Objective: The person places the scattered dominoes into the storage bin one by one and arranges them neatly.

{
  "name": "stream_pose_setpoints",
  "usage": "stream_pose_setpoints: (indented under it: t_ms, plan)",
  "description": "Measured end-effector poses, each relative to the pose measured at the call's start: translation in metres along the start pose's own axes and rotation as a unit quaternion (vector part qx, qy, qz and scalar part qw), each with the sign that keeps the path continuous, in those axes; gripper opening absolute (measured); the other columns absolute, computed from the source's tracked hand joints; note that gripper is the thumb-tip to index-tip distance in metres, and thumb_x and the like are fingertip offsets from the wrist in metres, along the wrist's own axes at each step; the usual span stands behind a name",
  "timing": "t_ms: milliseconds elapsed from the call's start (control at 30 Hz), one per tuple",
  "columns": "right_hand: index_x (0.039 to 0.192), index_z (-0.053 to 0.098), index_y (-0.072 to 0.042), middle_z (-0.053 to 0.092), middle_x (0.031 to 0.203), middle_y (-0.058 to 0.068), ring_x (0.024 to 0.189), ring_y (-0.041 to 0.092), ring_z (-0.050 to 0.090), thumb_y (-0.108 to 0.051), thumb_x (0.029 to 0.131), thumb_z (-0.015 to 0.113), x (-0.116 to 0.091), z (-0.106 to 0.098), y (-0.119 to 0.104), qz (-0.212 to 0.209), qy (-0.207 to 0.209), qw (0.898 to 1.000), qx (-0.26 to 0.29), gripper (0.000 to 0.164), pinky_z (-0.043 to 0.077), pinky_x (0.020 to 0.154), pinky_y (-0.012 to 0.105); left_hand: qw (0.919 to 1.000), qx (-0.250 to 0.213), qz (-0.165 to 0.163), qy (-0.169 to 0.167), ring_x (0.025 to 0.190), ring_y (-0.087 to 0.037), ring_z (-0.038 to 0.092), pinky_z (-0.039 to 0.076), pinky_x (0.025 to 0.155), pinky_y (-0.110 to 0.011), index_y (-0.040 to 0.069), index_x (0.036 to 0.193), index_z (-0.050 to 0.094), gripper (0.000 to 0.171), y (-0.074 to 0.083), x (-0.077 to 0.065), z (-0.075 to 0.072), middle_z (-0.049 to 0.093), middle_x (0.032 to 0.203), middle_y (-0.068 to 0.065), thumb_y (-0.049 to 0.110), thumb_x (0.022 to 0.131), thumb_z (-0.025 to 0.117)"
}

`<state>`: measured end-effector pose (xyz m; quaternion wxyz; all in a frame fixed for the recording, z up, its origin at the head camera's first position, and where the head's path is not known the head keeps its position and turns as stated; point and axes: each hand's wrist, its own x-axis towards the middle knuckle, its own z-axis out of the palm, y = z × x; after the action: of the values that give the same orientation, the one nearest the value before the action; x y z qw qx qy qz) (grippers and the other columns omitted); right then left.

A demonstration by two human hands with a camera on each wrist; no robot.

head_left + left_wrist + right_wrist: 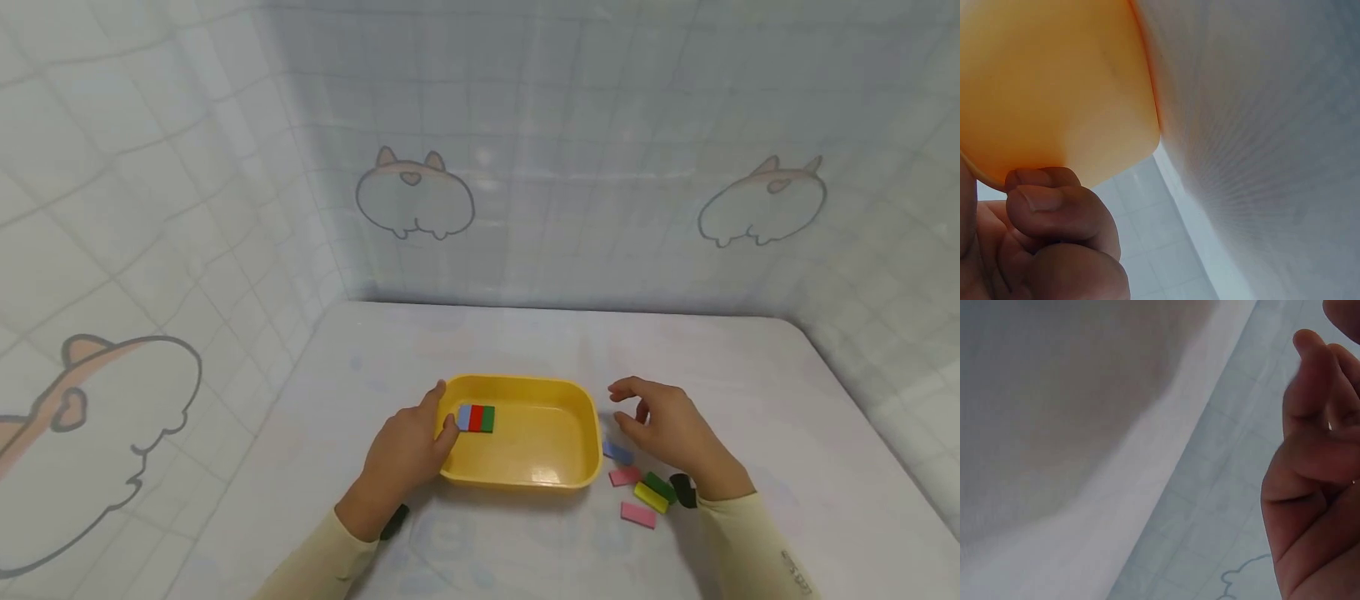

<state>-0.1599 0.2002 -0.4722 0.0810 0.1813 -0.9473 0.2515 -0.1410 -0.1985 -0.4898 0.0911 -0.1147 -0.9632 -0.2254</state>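
My left hand (405,450) grips the left end of a yellow plastic tray (525,482), its thumb over the rim. In the left wrist view, curled fingers (1063,215) press against the tray's outer wall. Inside the tray at its left end, a light blue tile, a red tile (476,418) and a green tile (488,419) lie side by side. My right hand (671,425) hovers just right of the tray, fingers loosely bent and nothing between them. Below it, a blue tile (618,453) lies close by the tray's right side.
Right of the tray, several loose tiles lie on the white table (465,550): a pink tile (626,476), a dark green tile (660,487), a yellow tile (651,497) and another pink tile (638,515). Pale gridded curtains (570,167) with animal drawings stand around the table.
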Motion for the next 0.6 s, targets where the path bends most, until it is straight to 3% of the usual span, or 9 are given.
stream_pose_setpoints:
  t_ms: [300,600]
  plan:
    - [0.128,0.071,-0.014,0.075,0.112,0.000,0.076,0.017,0.056,-0.010,0.089,0.083,-0.002,-0.005,0.012,0.019,-0.031,0.999,0.020,0.041,0.051,0.060,0.026,1.0000,-0.001,-0.002,-0.004,0.046,-0.016,0.037,0.037,0.048,-0.032,0.004,0.156,0.049,0.062,-0.001,0.001,-0.001,0.043,0.056,0.002,0.035,0.103,0.058]
    - [0.132,0.070,-0.021,0.073,0.120,-0.006,0.092,0.021,0.057,-0.001,0.092,0.073,-0.003,-0.005,0.018,0.045,-0.110,0.992,0.052,0.045,0.055,0.070,0.027,0.9999,-0.003,-0.005,-0.012,0.048,-0.016,0.037,0.037,0.049,-0.031,0.005,0.157,0.048,0.062,-0.004,0.001,0.001,0.044,0.057,0.002,0.035,0.104,0.056]
